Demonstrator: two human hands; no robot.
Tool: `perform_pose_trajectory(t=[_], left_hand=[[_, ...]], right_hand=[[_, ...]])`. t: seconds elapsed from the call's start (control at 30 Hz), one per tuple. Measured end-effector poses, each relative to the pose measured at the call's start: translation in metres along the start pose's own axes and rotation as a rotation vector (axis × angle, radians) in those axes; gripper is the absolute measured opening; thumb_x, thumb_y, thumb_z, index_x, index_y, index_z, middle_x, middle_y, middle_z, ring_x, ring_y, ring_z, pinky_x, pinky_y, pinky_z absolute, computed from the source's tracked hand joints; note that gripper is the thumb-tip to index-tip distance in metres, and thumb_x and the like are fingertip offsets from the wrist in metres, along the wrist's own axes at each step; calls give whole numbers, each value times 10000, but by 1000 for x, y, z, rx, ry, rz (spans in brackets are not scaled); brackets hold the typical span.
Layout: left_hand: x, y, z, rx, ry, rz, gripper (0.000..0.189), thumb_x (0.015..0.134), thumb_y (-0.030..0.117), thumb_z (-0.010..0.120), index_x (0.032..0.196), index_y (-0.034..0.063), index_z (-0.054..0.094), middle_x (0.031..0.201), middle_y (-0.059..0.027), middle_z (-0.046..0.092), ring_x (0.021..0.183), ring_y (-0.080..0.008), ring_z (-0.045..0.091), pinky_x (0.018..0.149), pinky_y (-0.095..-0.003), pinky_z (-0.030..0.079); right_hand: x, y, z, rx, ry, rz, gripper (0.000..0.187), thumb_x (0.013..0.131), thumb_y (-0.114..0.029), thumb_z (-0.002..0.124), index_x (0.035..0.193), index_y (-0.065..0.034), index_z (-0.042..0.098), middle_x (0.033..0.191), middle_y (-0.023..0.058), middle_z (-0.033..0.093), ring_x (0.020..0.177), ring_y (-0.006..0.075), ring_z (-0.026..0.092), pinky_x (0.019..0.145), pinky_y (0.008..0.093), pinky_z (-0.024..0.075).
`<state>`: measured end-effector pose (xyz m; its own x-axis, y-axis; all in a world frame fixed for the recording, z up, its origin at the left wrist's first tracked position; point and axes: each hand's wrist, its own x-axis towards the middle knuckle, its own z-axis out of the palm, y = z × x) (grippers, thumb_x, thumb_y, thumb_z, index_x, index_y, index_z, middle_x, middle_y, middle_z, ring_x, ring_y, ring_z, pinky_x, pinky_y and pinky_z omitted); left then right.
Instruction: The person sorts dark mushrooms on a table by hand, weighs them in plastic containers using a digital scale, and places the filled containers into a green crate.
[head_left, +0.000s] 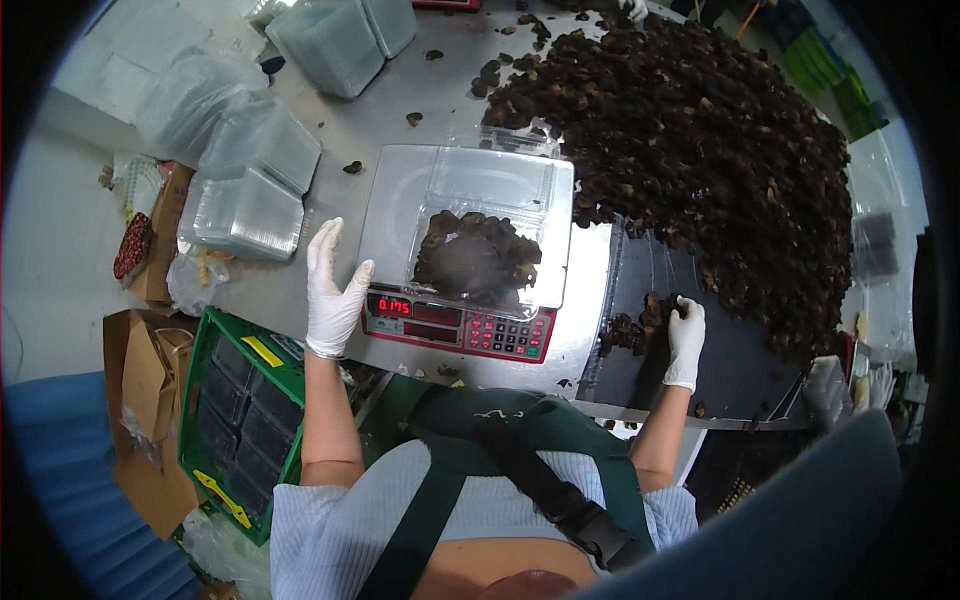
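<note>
A digital scale (375, 225) with a red keypad stands before me, its display lit. On its plate lies a clear plastic clamshell box (480, 176), lid folded back, filled with dark brown, wrinkled pieces (480, 255) that look like dried mushrooms or wood ear fungus. Left of the scale's display, my left hand (334, 296) in a white glove is raised, fingers apart, holding nothing. My right hand (686, 337), gloved too, is over the dark surface right of the scale, its fingertips at a dark piece beside a small cluster (626, 335); its grip is partly hidden.
A large heap of the dark pieces (697, 150) covers the table's right side. Stacked clear boxes (247, 202) stand at the left, more (330, 45) at the back. A green crate (196, 390) of filled boxes is at lower left. Another person's gloved hand (636, 9) shows behind the heap.
</note>
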<state>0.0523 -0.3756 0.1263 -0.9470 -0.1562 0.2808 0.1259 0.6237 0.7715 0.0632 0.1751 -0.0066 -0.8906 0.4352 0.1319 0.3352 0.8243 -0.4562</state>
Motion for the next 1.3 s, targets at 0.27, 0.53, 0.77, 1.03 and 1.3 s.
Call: perform_pose_trajectory(t=[0.27,0.53,0.77,1.03,1.3], left_hand=[[5,26,15,15,-123,118,552,840,64,711,1368,50,547,1428,-162,459,1318,-316,476,1099,-393,382],[10,6,48,47,-244,86,474,973,121,557,1401,-49,444,1410,-242,446,1320,-374,442,1131,-398,329],[-6,-47,62,-342,-397,-191,402,999,116,544,1351,-61,461,1112,-155,653,995,-184,633,906,-296,487],[1,-29,58,-631,-468,-385,279,952,54,557,1207,-6,461,937,-94,601,817,-154,583,752,-280,477],[-10,-34,64,-826,-522,-468,201,904,-7,570,1063,48,461,763,-34,549,640,-125,533,598,-265,467]], right_hand=[[-2,-22,-11,-79,-21,102,162,893,-224,680,940,-70,695,941,117,677,889,327,660,769,411,518],[-6,-154,-38,462,-130,-191,346,828,-107,672,1165,-32,654,1127,154,660,1018,291,652,888,373,522],[20,-259,14,607,-533,-260,549,943,-280,510,1388,38,468,1330,253,563,1175,360,574,1008,441,455],[-9,-260,-33,1005,-780,-321,416,892,-198,670,1261,-27,583,1133,119,633,980,184,612,857,317,509],[-69,-212,1,1165,-846,115,281,903,-182,699,1067,0,562,762,28,629,529,111,595,506,242,492]])
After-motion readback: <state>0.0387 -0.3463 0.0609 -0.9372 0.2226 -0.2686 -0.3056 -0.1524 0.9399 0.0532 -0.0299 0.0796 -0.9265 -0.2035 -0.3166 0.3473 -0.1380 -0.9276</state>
